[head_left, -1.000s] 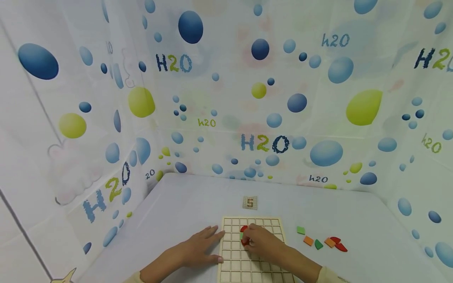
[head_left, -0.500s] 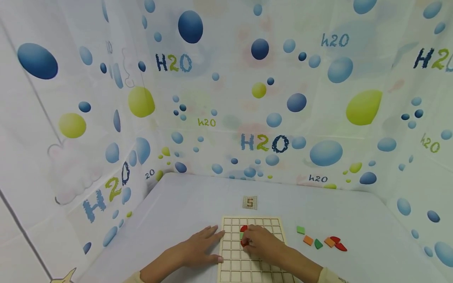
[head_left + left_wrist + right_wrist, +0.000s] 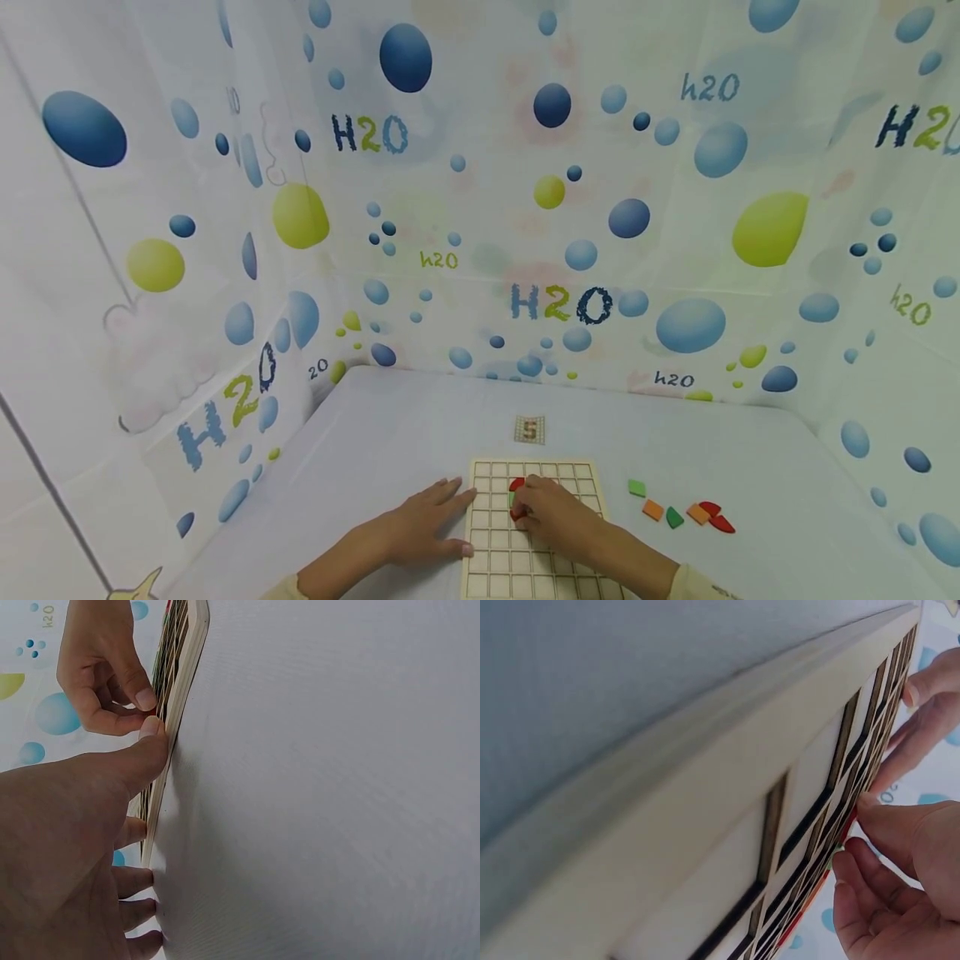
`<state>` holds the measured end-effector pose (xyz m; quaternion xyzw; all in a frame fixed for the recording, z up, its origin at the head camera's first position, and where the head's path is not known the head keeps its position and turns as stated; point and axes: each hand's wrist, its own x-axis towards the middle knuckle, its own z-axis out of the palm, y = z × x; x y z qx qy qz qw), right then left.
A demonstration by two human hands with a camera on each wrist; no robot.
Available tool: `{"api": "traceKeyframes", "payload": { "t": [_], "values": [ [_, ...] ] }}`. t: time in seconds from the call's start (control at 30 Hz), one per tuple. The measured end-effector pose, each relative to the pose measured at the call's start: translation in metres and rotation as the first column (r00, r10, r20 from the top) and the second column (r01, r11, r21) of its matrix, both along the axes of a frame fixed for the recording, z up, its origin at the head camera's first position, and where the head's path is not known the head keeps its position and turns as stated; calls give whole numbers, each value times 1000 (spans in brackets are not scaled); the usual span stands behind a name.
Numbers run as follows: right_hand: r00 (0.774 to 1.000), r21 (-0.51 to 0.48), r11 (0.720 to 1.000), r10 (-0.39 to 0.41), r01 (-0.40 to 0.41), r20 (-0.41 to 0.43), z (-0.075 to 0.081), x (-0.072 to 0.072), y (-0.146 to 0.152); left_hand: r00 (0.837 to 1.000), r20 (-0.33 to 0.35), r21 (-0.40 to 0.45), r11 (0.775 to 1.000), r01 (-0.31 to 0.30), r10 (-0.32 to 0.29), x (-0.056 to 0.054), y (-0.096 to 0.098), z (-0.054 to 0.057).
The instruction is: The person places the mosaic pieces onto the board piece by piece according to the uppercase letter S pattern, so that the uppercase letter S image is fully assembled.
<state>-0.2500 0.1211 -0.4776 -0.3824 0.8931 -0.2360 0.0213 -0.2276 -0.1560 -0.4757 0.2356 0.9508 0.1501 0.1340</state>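
My right hand (image 3: 558,512) is over a wooden grid board (image 3: 498,563), thumb and fingers pinching a red tile (image 3: 848,823) at the board's surface. The fingers cover much of that tile. Beside the fingertips, another red tile (image 3: 517,483) and a light green tile (image 3: 512,499) sit in the grid, partly covered. In the right wrist view, more red and orange shows along the grid beyond the fingers. My left hand (image 3: 423,527) lies flat with fingers spread, its thumb and fingertips touching the board's left edge; in the left wrist view its thumb (image 3: 152,727) rests on the rim.
Right of the board lie loose tiles: a light green square (image 3: 637,487), orange squares (image 3: 653,510), a dark green piece (image 3: 675,517) and red pieces (image 3: 722,524). Behind the board is a small grid card (image 3: 530,429) with an S-like figure. Printed curtains (image 3: 480,208) surround the white table (image 3: 405,425).
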Motion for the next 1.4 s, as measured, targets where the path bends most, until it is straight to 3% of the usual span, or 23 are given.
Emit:
{"api": "traceKeyframes", "payload": {
  "t": [0.63, 0.97, 1.13, 1.27, 1.4],
  "values": [
    [1000, 10, 1000, 2, -2, -1, 0, -2, 6, 1000, -15, 11, 1000, 22, -21, -2, -2, -4],
    [998, 49, 998, -37, 39, -56, 3, 0, 9, 1000, -9, 9, 1000, 5, -5, -2, -1, -4],
    [987, 74, 997, 6, 6, -163, 2, 3, 8, 1000, 1, 14, 1000, -3, 3, -1, 0, -3],
    [958, 117, 993, 64, -32, -278, 1, 5, 7, 1000, -1, 13, 1000, -3, 3, -1, 0, -2],
    [951, 159, 987, 70, -22, -301, 1, 8, 10, 1000, -4, 11, 1000, -2, 2, -1, 0, -1]
  ]
}}
